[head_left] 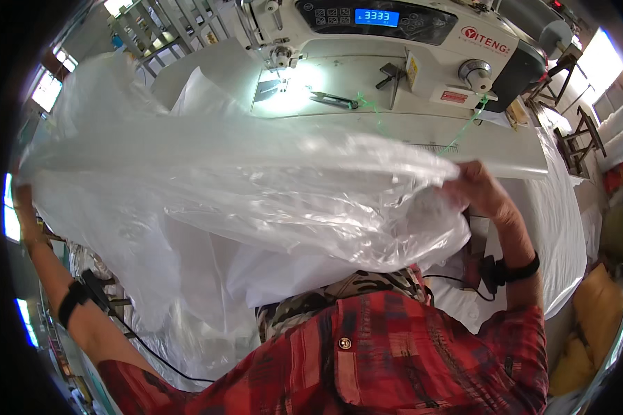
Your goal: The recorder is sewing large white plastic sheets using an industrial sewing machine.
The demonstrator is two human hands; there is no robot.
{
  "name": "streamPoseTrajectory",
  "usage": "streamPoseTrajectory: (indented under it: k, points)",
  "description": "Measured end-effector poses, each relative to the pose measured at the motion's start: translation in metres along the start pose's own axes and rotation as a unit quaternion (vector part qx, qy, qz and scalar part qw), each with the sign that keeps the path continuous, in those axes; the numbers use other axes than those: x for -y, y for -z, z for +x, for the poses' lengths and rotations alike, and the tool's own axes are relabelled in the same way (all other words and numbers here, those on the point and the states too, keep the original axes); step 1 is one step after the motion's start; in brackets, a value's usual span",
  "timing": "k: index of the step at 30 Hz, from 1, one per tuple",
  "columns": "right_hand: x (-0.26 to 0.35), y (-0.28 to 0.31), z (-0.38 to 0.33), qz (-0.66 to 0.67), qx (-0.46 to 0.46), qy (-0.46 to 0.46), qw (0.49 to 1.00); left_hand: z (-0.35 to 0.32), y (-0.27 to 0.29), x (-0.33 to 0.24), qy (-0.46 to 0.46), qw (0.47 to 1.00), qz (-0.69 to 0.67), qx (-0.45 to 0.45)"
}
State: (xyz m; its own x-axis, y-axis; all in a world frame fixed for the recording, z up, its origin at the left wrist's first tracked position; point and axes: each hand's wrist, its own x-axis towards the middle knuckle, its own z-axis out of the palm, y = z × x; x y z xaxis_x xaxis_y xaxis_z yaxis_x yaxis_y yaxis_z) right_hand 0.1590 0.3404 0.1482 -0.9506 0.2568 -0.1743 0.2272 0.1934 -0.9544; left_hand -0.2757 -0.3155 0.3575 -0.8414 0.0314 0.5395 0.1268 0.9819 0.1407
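Note:
A large clear plastic sheet (270, 180) is stretched across my front, wrinkled and shiny. Its right end is pinched in my right hand (481, 190), beside the front edge of the sewing table. At the far left rim, my left hand (25, 207) grips the other end, its fingers partly hidden by the plastic. White sheet material (208, 263) hangs under and behind the plastic, down toward my lap. Beyond stands a white sewing machine (394, 41) with a lit needle area and a blue display.
On the machine bed lie small thread snips (333, 100) and loose green thread (374, 114). More plastic drapes over the table's right end (554, 228). A yellow sack (595, 311) lies at right, near a wooden stool (581, 138). A grey metal rack (166, 31) stands back left.

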Motion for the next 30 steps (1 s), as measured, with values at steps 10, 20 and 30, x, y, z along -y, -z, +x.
streamPoseTrajectory:
  k: [10,20,30]
  points:
    - [0.186,-0.104,0.072,-0.219,-0.060,0.415,0.881,-0.161,0.012,-0.331,-0.521,0.740,-0.411,0.109]
    - [0.095,-0.093,0.088,-0.125,0.321,0.234,0.909,-0.084,-0.001,-0.213,-0.220,0.853,-0.464,0.088]
    - [0.038,-0.050,0.062,-0.375,0.298,0.172,0.861,0.015,-0.008,0.117,0.036,0.995,-0.048,0.077]
